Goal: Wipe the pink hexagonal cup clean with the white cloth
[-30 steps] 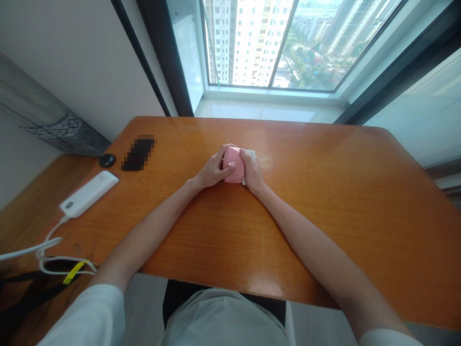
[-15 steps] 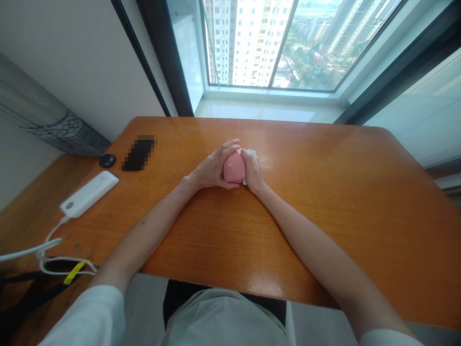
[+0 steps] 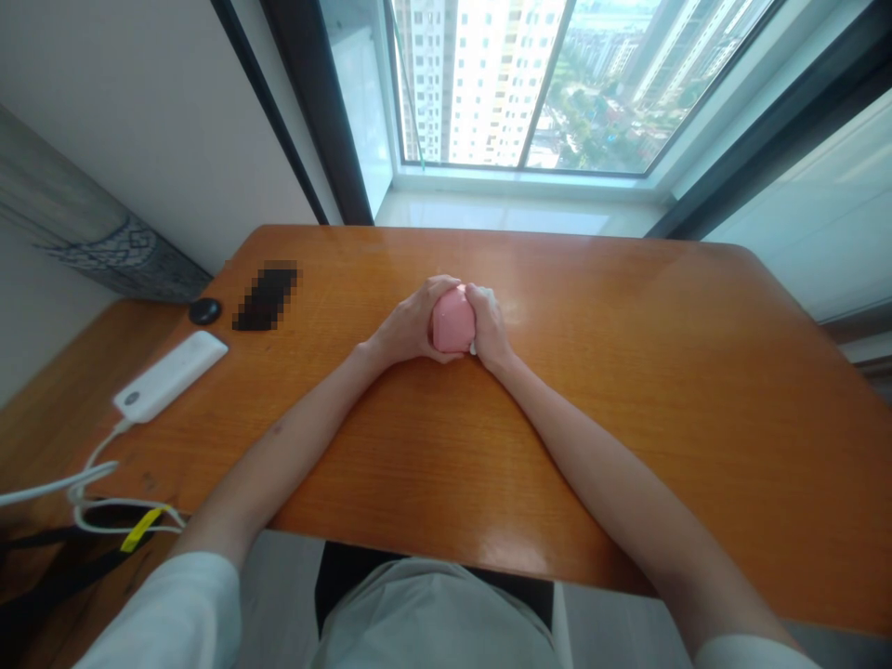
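At the middle of the table, a small, rounded, glossy pink object point(image 3: 452, 321) sits between my hands; its exact kind does not show. My left hand point(image 3: 411, 325) curls round its left side, fingers over the far edge and thumb along the near one. From the right, my right hand point(image 3: 491, 330) presses against it with closed fingers. Bits of a crumpled white wipe point(image 3: 491, 297) stick out from under the right hand. The palms and most of the wipe are hidden.
Both forearms rest over the wooden table point(image 3: 669, 390). To the left lie a white power strip point(image 3: 171, 376) with a cable point(image 3: 90, 483), a round black object point(image 3: 204, 311) and a pixelated dark item point(image 3: 266, 295). A window point(image 3: 530, 93) is beyond the far edge.
The fingers of my left hand have come down closer round the far side of the pink object. My right hand stays pressed to its right side.
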Motion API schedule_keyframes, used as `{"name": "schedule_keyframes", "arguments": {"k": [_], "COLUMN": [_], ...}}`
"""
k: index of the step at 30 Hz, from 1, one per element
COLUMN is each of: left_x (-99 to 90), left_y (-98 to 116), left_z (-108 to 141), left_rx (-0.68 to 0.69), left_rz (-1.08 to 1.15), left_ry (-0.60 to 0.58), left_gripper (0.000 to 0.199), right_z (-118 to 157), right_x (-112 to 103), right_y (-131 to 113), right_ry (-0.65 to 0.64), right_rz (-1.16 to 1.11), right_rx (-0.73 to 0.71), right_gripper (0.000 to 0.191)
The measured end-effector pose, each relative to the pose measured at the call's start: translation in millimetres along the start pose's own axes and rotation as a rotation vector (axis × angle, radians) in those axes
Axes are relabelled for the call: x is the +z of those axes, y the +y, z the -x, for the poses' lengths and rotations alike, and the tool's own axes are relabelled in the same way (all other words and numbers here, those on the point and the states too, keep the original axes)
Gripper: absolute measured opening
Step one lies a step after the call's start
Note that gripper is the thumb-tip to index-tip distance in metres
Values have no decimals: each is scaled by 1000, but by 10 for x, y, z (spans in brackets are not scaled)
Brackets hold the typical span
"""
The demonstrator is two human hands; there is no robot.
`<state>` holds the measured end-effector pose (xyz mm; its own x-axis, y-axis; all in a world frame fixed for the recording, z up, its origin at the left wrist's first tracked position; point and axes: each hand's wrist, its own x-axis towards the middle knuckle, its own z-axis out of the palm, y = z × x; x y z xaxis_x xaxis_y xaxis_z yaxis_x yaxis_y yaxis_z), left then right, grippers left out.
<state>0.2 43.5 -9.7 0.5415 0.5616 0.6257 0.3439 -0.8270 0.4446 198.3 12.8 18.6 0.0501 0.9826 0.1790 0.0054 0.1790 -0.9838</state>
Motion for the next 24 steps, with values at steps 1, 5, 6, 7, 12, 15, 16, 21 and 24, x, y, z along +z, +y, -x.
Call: {"name": "schedule_keyframes", "arguments": {"k": [1,5,6,7,12,15,16,21,24], "left_x": [0,-4,-7,-11,-50,-56,-50,31,82], "left_y": [7,31,41,55,157,194,196,167,157], "left_z": [-1,-3,-5,-9,-57,-85,-89,-63,-45], "left_rx": [-6,-33,-36,-41,-118,-233,-286,-418,-360], "left_rz": [-1,-13,-9,-3,19,70,102,270,318], "left_ry": [0,1,5,10,21,17,14,19,44], "left_gripper": [128,124,122,120,113,108,101,88,92], "right_z": [1,-5,-10,-16,-33,-20,-13,22,25], "right_x": [-1,-3,-4,-5,-14,-15,-14,-6,-7], "right_y": [-2,16,27,39,88,87,82,58,56], "right_ry": [1,-4,-1,2,28,22,15,-15,-23], "right_rz": [-2,-16,-21,-25,-24,-17,-15,-8,-19], "right_rx": [1,11,14,15,1,-20,-26,-51,-58], "right_gripper": [69,72,73,73,72,70,69,64,61]}}
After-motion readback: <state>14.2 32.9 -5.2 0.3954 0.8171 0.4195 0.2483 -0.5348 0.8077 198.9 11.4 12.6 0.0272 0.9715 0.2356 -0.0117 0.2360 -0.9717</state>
